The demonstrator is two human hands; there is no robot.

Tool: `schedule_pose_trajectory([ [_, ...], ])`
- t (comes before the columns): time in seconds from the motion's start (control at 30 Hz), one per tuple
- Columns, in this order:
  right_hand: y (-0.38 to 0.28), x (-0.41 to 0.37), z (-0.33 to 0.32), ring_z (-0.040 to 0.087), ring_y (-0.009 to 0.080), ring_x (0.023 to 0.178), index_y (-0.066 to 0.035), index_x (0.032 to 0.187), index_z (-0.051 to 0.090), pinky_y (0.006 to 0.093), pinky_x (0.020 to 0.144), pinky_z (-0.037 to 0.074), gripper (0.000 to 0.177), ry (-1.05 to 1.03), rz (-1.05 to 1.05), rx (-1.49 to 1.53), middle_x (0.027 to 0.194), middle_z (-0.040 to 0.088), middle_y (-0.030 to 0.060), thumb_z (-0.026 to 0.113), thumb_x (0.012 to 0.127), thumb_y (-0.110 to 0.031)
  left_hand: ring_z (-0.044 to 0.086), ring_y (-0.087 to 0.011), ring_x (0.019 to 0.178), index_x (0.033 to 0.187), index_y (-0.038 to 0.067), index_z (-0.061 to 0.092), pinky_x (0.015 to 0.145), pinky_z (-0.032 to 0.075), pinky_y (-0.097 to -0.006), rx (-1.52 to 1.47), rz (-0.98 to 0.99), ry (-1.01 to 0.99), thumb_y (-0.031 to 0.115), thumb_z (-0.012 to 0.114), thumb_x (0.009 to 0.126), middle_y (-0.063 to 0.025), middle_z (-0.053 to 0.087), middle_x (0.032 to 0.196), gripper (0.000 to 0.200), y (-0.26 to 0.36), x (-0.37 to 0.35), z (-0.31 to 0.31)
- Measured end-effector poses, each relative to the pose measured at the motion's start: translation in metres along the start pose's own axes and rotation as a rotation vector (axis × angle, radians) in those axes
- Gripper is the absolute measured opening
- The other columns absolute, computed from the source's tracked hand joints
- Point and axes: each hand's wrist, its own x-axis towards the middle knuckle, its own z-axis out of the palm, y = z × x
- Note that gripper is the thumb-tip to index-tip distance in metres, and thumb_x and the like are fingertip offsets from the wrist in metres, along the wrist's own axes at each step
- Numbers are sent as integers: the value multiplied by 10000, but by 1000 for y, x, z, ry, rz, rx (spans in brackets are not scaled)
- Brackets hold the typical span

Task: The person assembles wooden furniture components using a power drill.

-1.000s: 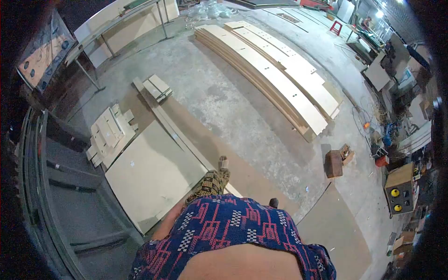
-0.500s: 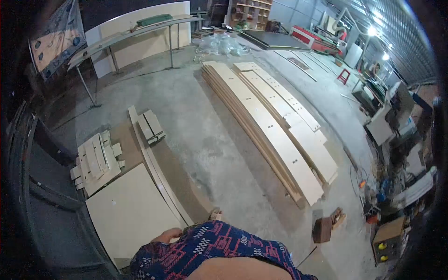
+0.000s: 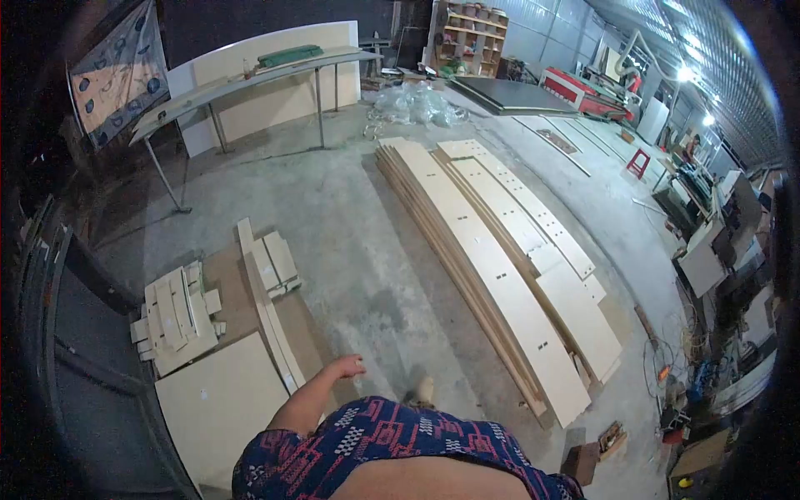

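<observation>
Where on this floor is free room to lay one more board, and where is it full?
Free: the bare grey concrete ahead of the left hand, between the short pale planks and the long stack of pale wooden boards, and before the metal-legged table. Crowded: the right edge with machines and cables.

I've one feed, the head camera: a wide fisheye looking forward and down from standing height. The left hand (image 3: 346, 367) and patterned shirt (image 3: 392, 442) sit close at the bottom edge; concrete floor (image 3: 350, 217) and long boards (image 3: 492, 267) run away ahead.
</observation>
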Motion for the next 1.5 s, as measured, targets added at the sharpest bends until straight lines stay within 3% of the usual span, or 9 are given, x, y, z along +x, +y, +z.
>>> schedule_pose_trajectory([
  [0.13, -48, 61, -29, 600, 232, 578, 10, 787, 638, 352, 529, 466, 257, -19, -14, 15, 684, 621, 99, 727, 640, -180, 493, -325, 1105, 1195, 15, 500, 946, 385, -364, 67, 76, 25, 461, 627, 703, -207, 509, 1200, 676, 0, 48, -42],
  [0.23, -92, 110, -58, 599, 233, 578, 11, 787, 638, 353, 530, 465, 255, -30, -34, 13, 683, 620, 98, 726, 642, -179, 494, -323, 1104, 1188, -7, 497, 945, 384, -361, 99, -274, -52, 465, 630, 702, -225, 508, 1190, 690, -8, 55, -66],
  [0.4, -172, 181, -110, 597, 235, 578, 12, 786, 637, 353, 531, 464, 252, -53, -84, -28, 682, 619, 98, 724, 645, -178, 505, -316, 1087, 1182, -11, 497, 931, 392, -358, -123, -550, -8, 444, 631, 706, -220, 520, 1172, 672, -27, 69, -95],
  [0.6, -265, 236, -141, 595, 237, 578, 14, 786, 635, 353, 532, 463, 249, -87, -135, -81, 680, 617, 98, 721, 649, -176, 518, -307, 1068, 1176, -15, 497, 915, 402, -354, -443, -589, 163, 420, 633, 711, -214, 533, 1151, 650, -8, 113, -115],
  [0.83, -369, 300, -126, 593, 239, 578, 16, 785, 634, 354, 534, 462, 245, -102, -99, -110, 678, 615, 98, 718, 654, -174, 533, -297, 1046, 1168, -20, 497, 897, 414, -349, -553, -638, 137, 391, 634, 717, -208, 548, 1126, 626, -28, 185, -175],
  [1.07, -486, 350, -87, 590, 241, 578, 18, 784, 632, 354, 535, 460, 242, -74, -5, -135, 676, 613, 97, 714, 659, -172, 548, -287, 1023, 1161, -25, 497, 878, 425, -344, -471, -613, 129, 363, 636, 723, -201, 564, 1101, 601, -108, 257, -311],
  [1.27, -582, 374, -63, 588, 242, 579, 19, 783, 631, 354, 537, 459, 239, -79, -5, -135, 674, 612, 97, 712, 663, -171, 562, -279, 1004, 1154, -30, 497, 862, 435, -340, -189, -233, 419, 339, 637, 728, -195, 577, 1080, 580, -170, 391, -472],
  [1.37, -626, 398, -53, 587, 243, 579, 20, 783, 630, 354, 537, 459, 237, -95, -22, -141, 673, 611, 97, 710, 666, -170, 584, -276, 950, 1169, -20, 494, 831, 450, -339, -461, -231, 596, 325, 637, 731, -183, 606, 1018, 576, -102, 408, -572],
  [1.5, -699, 445, -42, 586, 244, 579, 21, 782, 629, 355, 538, 458, 235, -110, -53, -170, 672, 610, 97, 708, 668, -169, 592, -276, 917, 1164, -25, 499, 801, 458, -348, -503, -213, 414, 337, 645, 727, -193, 613, 993, 585, -82, 432, -640],
])
